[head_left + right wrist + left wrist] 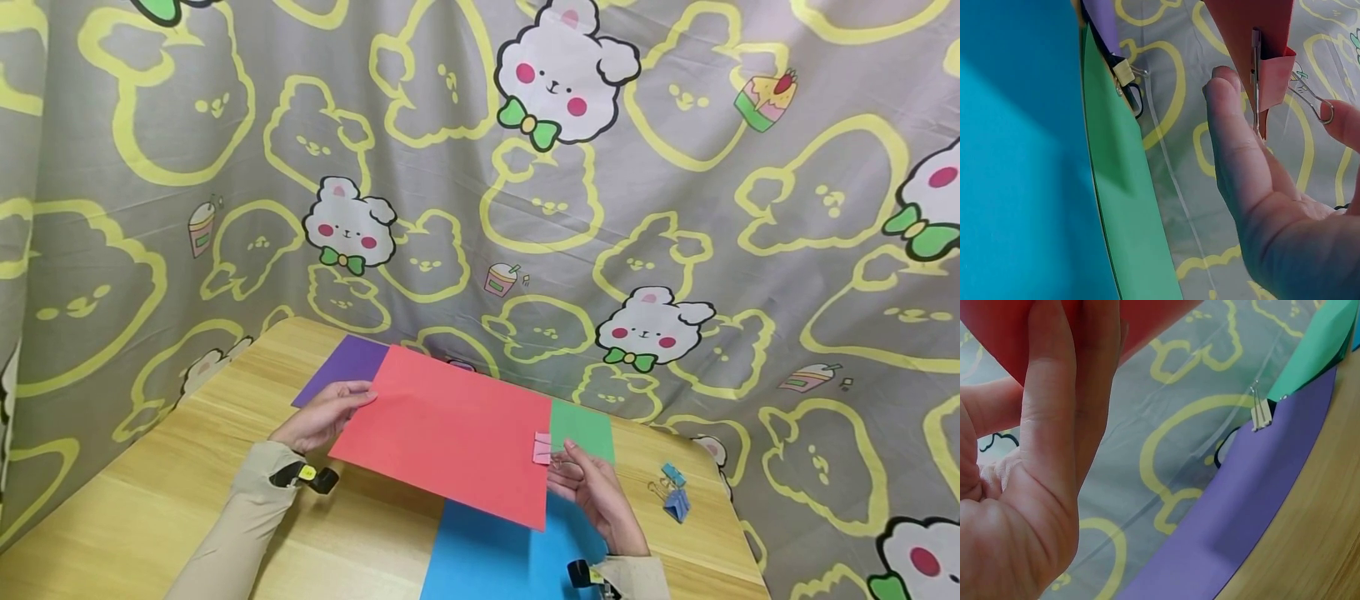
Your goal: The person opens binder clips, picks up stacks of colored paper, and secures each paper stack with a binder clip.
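A red sheet of paper (450,425) is held up at a tilt above the table. My left hand (333,412) pinches its left edge, the thumb on top and the fingers beneath; the left wrist view shows the fingers (1050,406) against the red paper. A pink binder clip (542,447) sits on the sheet's right edge. Beside it is my right hand (596,492), fingers extended. In the right wrist view the thumb touches a wire loop of the pink clip (1277,76), and the fingers (1229,119) lie near its other side.
Purple paper (341,367), green paper (585,429) and blue paper (487,550) lie on the wooden table (360,517). A pale yellow binder clip (1261,414) joins the purple and green sheets. Several blue binder clips (677,505) lie at the right. A patterned curtain (450,192) hangs behind.
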`<state>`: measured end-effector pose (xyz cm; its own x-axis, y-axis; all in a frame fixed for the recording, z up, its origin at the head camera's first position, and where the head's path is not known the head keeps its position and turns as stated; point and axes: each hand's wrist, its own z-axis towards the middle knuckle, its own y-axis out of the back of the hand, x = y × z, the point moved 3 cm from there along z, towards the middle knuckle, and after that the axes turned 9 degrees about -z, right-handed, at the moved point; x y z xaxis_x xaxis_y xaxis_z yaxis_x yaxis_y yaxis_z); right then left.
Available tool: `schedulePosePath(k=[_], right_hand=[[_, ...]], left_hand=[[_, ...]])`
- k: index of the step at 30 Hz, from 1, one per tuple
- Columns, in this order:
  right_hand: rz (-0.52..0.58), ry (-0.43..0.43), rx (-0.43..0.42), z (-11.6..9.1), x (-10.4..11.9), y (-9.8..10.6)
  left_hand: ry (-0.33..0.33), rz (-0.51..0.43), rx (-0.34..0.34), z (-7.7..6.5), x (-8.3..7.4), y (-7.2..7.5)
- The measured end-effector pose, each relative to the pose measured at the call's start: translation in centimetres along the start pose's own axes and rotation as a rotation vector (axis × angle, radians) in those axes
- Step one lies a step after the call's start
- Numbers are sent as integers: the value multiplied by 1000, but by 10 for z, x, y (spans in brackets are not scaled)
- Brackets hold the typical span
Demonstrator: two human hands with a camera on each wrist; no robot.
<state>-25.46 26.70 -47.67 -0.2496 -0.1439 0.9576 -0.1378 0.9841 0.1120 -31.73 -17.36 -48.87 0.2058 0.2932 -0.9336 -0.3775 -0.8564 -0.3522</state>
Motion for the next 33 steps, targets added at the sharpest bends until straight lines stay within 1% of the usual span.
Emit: schedulePosePath(k=[3, 9, 14, 20, 25, 33], right_hand=[[3, -12, 19, 0, 0, 1], [-36, -3, 59, 0, 1, 2], [-51, -3, 72, -2, 2, 3], [-46, 1, 87, -4, 4, 4], [-24, 7, 81, -4, 5, 4], [-23, 1, 57, -2, 2, 5]], left_hand=[[-3, 1, 2, 0, -1, 0], [-1, -13, 6, -1, -1, -1], [-4, -20, 12, 0, -1, -2], [-3, -15, -15, -1, -2, -3], [-8, -7, -5, -1, -1, -3], [-9, -1, -16, -2, -3, -2]])
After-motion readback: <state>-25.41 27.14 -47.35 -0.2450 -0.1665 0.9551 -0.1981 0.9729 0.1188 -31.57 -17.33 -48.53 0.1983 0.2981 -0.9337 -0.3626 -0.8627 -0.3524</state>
